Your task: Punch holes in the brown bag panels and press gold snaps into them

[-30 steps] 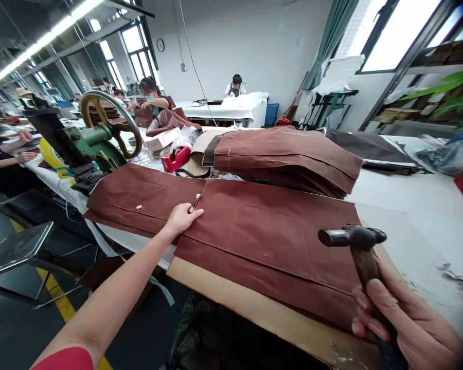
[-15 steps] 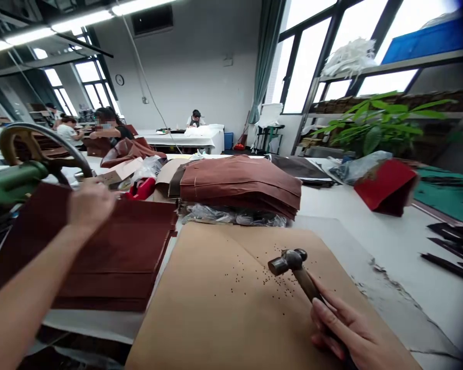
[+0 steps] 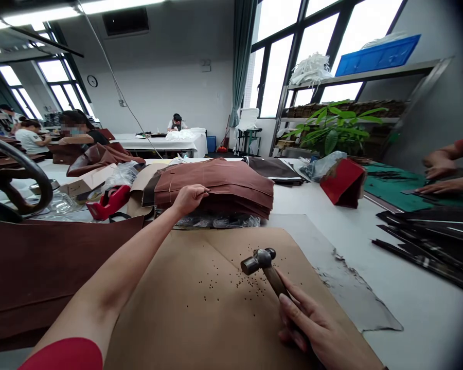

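My right hand [image 3: 303, 321] is wrapped round the wooden handle of a ball-peen hammer [image 3: 261, 260], its metal head raised over a tan board [image 3: 170, 313]. Small dark holes or specks dot the board under the head. Reaching across, my left hand [image 3: 191, 199] is closed in a pinch at the front edge of a stack of reddish-brown leather pieces [image 3: 231, 180]. The fingertips seem to grip the edge of a leather piece there. Clear plastic wrapping [image 3: 216, 221] lies beneath the stack.
Dark brown leather panels [image 3: 54, 267] lie at left, near a handwheel [image 3: 38, 180]. Behind them is a red tape dispenser [image 3: 110, 202]. On the right are black strips [image 3: 428, 246], a red folded block [image 3: 341, 182] and a co-worker's hands [image 3: 440, 174] over a green mat [image 3: 389, 185].
My left hand has moved right, from above the dark panels to the reddish-brown stack. The view has turned right, bringing a co-worker's hands into sight. My right hand still holds the hammer.
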`<state>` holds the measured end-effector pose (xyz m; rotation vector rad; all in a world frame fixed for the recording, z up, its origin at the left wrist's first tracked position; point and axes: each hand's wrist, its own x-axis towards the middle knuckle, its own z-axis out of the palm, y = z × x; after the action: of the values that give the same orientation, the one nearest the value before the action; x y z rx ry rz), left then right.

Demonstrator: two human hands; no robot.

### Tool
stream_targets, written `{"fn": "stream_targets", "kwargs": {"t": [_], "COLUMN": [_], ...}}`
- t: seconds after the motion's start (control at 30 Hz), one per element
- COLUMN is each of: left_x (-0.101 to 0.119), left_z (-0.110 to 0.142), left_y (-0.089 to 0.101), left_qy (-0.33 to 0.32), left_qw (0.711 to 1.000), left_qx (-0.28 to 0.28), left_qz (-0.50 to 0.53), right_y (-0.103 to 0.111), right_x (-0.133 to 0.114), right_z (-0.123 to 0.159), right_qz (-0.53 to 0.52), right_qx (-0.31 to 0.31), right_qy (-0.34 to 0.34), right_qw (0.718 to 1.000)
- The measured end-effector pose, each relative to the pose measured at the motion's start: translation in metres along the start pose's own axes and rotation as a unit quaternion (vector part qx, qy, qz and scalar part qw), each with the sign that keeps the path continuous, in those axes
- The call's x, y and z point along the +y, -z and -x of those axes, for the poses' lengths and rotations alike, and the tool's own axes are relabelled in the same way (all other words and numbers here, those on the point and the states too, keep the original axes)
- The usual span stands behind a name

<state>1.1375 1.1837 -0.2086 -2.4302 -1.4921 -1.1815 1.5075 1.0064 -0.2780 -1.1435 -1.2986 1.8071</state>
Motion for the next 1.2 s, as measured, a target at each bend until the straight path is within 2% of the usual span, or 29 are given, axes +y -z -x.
{"fn": "stream_targets", "kwargs": {"t": [0.23,0.33,0.4,0.47,0.5,0.6,0.63,0.7,0.77,0.8,0.87,0.93,1.0,1.1,1.2], "left_x": [0.019,0.038,0.062,0.094,0.111,0.155,0.165,0.178,0.183,0.184,0.182,0.179,0.176,0.173,0.169], "left_z": [-0.029,-0.043,-0.041,-0.022,-0.004,0.078,0.109,0.165,0.201,0.210,0.211,0.197,0.181,0.169,0.173], "left_y": [0.012,0.033,0.054,0.078,0.089,0.105,0.104,0.093,0.076,0.068,0.053,0.040,0.028,0.009,-0.007], "left_qy": [0.064,0.069,0.059,0.016,-0.015,-0.090,-0.099,-0.065,0.008,0.046,0.102,0.144,0.184,0.230,0.271], "left_qw": [0.994,0.990,0.990,0.992,0.992,0.990,0.990,0.987,0.980,0.977,0.977,0.977,0.964,0.921,0.877], "left_qx": [0.071,0.109,0.126,0.122,0.111,0.024,-0.027,-0.126,-0.195,-0.206,-0.184,-0.140,-0.105,-0.075,-0.067], "left_qz": [0.054,0.057,0.037,-0.021,-0.057,-0.105,-0.099,-0.079,-0.046,-0.025,0.019,0.078,0.163,0.305,0.391], "right_y": [-0.004,-0.009,-0.012,-0.012,-0.010,-0.002,0.002,0.007,0.008,0.006,0.000,-0.008,-0.014,-0.018,-0.018], "right_x": [-0.007,-0.008,-0.009,-0.009,-0.009,-0.009,-0.011,-0.014,-0.017,-0.016,-0.011,-0.002,0.008,0.016,0.015], "right_z": [0.008,0.010,0.012,0.017,0.021,0.040,0.048,0.061,0.066,0.064,0.054,0.041,0.032,0.028,0.031], "right_qz": [0.000,-0.004,-0.009,-0.019,-0.027,-0.055,-0.061,-0.064,-0.062,-0.064,-0.071,-0.066,-0.043,0.003,0.027], "right_qx": [-0.003,0.020,0.030,0.046,0.064,0.167,0.207,0.265,0.271,0.253,0.190,0.113,0.053,0.009,-0.002], "right_qy": [0.014,0.033,0.048,0.078,0.103,0.201,0.229,0.267,0.273,0.264,0.220,0.160,0.112,0.089,0.096], "right_qw": [1.000,0.999,0.998,0.996,0.992,0.964,0.949,0.924,0.921,0.929,0.954,0.978,0.991,0.996,0.995]}}
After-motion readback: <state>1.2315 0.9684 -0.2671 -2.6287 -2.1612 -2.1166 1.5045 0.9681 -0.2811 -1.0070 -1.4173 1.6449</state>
